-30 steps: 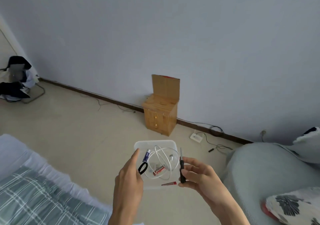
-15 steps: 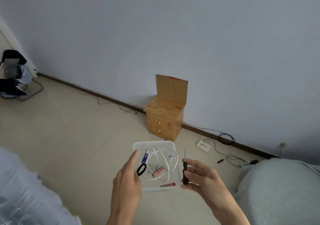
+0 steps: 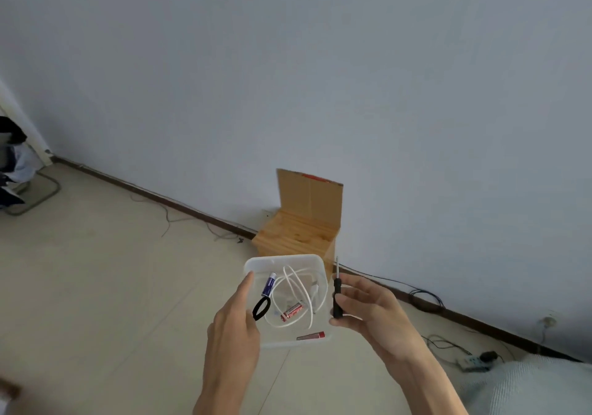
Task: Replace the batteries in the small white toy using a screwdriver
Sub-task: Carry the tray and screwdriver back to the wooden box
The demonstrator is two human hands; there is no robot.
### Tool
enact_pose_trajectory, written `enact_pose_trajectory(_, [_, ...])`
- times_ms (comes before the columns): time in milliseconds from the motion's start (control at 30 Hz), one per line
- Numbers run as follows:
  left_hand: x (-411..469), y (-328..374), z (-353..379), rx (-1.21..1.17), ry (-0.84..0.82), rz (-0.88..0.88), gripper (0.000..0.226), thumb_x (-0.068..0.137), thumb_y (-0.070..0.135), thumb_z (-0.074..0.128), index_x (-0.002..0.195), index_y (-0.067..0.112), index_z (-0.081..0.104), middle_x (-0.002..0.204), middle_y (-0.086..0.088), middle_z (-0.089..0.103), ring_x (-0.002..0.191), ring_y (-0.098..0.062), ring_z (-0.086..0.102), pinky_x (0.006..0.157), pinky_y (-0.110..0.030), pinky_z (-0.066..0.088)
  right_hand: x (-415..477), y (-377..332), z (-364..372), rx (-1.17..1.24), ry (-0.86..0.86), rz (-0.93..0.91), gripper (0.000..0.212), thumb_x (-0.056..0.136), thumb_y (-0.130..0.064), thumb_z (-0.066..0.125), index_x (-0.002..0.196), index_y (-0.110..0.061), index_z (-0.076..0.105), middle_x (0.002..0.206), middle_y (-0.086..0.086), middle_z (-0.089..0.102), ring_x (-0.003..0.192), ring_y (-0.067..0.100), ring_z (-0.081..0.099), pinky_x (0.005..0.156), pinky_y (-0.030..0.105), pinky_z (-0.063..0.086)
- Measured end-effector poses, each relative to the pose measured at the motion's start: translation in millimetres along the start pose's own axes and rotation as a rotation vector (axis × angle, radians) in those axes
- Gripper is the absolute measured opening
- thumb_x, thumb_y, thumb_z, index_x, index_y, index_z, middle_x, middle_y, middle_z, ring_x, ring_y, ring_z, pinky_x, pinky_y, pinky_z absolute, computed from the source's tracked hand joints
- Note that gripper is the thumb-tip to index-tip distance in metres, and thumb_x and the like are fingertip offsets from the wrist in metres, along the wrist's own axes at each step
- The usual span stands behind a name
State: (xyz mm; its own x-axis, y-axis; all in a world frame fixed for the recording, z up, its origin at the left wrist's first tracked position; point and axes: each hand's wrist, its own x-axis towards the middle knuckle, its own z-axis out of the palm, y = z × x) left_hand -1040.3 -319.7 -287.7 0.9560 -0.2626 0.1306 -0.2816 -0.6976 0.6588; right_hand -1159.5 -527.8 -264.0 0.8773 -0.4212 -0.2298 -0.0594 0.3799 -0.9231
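Observation:
I hold a clear plastic box point(image 3: 282, 258) in the air in front of me. My left hand point(image 3: 234, 334) grips its left side, with the index finger lying straight along the rim. My right hand point(image 3: 374, 312) is at the box's right edge and pinches a small black-handled screwdriver point(image 3: 337, 296) upright, tip up. Inside the box lie a coiled white cable point(image 3: 298, 286), a blue battery point(image 3: 269, 284), a red battery point(image 3: 291, 311), a black loop point(image 3: 261, 308) and another red battery point(image 3: 311, 336) near the front wall.
A small wooden cabinet point(image 3: 294, 238) with a cardboard sheet point(image 3: 309, 195) on top stands against the wall behind the box. Cables and a power strip point(image 3: 472, 362) lie along the skirting at right. A grey cushion point(image 3: 528, 386) fills the bottom right corner. Clothes on a chair point(image 3: 16, 174) are far left.
My view has swung away from the bed, which has left the frame at bottom left. Both hands keep the same hold on the box and screwdriver.

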Motion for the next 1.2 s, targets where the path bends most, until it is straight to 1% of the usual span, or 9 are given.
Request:
enact_pose_trajectory(67, [22,1,3,-0.001,0.003,-0.003,0.073,0.102,-0.001,0.053,0.16,0.04,0.039,0.127,-0.008,0.071,0.116,-0.029,0.065,0.094,-0.039,0.052,21,-5,4,0.01,-0.005,0.008,0.03,0.1,0.008,0.063,0.122,-0.007,0.077,0.102,0.018,0.076,0.084,0.027,0.069,0.083,0.041,0.062])
enact_pose_trajectory(133, [44,1,4,0.0,-0.002,-0.003,0.073,0.102,-0.001,0.054,0.16,0.039,0.038,0.129,-0.006,0.07,0.117,-0.028,0.065,0.096,-0.039,0.053,41,-9,11,0.01,-0.005,0.009,0.031,0.1,0.008,0.063,0.123,-0.008,0.077,0.105,0.02,0.077,0.085,0.027,0.07,0.084,0.041,0.062])
enact_pose_trajectory(267, [92,-5,0,-0.014,-0.019,0.007,0.071,0.103,0.0,0.052,0.162,0.037,0.036,0.125,-0.012,0.07,0.113,-0.03,0.065,0.096,-0.044,0.054,86,-11,33,0.012,0.015,0.006,0.032,0.1,0.007,0.063,0.124,-0.01,0.077,0.11,0.019,0.079,0.089,0.025,0.074,0.084,0.04,0.063])
enact_pose_trajectory(367, [137,-23,-8,0.009,-0.024,0.041,0.072,0.104,0.001,0.05,0.162,0.04,0.035,0.124,-0.008,0.069,0.112,-0.027,0.065,0.093,-0.043,0.056,122,-8,59,0.022,0.042,-0.012,0.031,0.1,0.008,0.063,0.124,-0.007,0.075,0.107,0.017,0.079,0.09,0.025,0.075,0.083,0.038,0.064])
enact_pose_trajectory(567, [225,-64,-36,0.014,-0.031,0.089,0.071,0.104,0.0,0.049,0.161,0.039,0.037,0.133,-0.002,0.068,0.121,-0.027,0.063,0.096,-0.04,0.054,190,0,125,0.057,0.076,-0.02,0.031,0.1,0.006,0.063,0.124,-0.009,0.077,0.112,0.02,0.078,0.091,0.025,0.075,0.086,0.04,0.063])
enact_pose_trajectory(800, [308,-104,-49,0.042,-0.095,0.125,0.073,0.102,0.001,0.047,0.16,0.044,0.037,0.12,-0.006,0.07,0.106,-0.032,0.065,0.084,-0.04,0.052,246,3,174,0.066,0.14,-0.022,0.031,0.101,0.006,0.063,0.127,-0.007,0.074,0.119,0.031,0.072,0.097,0.033,0.074,0.084,0.04,0.065])
enact_pose_trajectory(900, [338,-108,-47,0.03,-0.123,0.142,0.073,0.101,0.0,0.046,0.159,0.044,0.038,0.121,-0.007,0.07,0.106,-0.033,0.065,0.084,-0.042,0.052,269,-2,183,0.054,0.174,-0.023,0.031,0.101,0.006,0.063,0.127,-0.006,0.073,0.119,0.03,0.073,0.103,0.044,0.074,0.084,0.04,0.066])
enact_pose_trajectory(1067, [398,-110,-27,0.028,-0.15,0.187,0.074,0.1,0.001,0.046,0.161,0.042,0.036,0.126,-0.005,0.069,0.111,-0.033,0.063,0.084,-0.039,0.049,315,-11,187,0.04,0.217,-0.021,0.031,0.102,0.006,0.063,0.13,-0.006,0.071,0.116,0.026,0.076,0.098,0.032,0.077,0.085,0.04,0.066])
enact_pose_trajectory(1200, [451,-105,0,0.04,-0.161,0.23,0.072,0.1,0.002,0.047,0.161,0.038,0.037,0.124,-0.007,0.07,0.113,-0.033,0.062,0.084,-0.037,0.047,361,-13,180,0.016,0.257,-0.003,0.031,0.102,0.003,0.064,0.131,-0.008,0.071,0.112,0.019,0.079,0.102,0.032,0.079,0.09,0.044,0.065])
